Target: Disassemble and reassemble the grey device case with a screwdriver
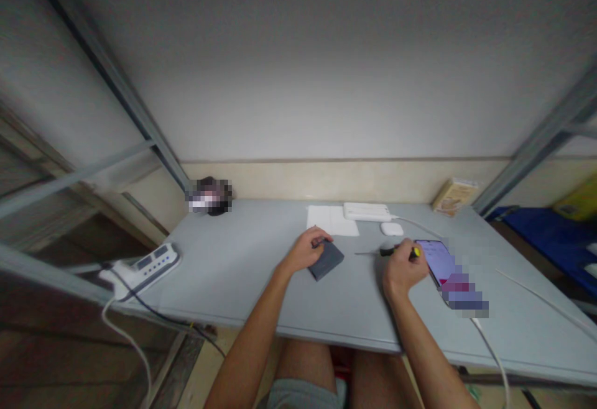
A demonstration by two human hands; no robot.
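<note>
My left hand (311, 248) is closed at the far left edge of a dark grey, flat, rectangular box (328, 261) lying on the table. A small dark patch shows by its fingertips; I cannot tell what it is. My right hand (405, 267) is wrapped round the black and yellow handle of a screwdriver (387, 252). The thin metal shaft points left, its tip a little right of the box and apart from it. Just right of that hand lies a phone (436, 261) with its screen lit, partly blurred out.
Behind my hands are a white paper sheet (329, 217), a white power bank (367, 212) with a cable, and a small white case (392, 229). A power strip (148, 272) sits at the left edge, a small box (453, 196) at the back right. Metal posts flank the table.
</note>
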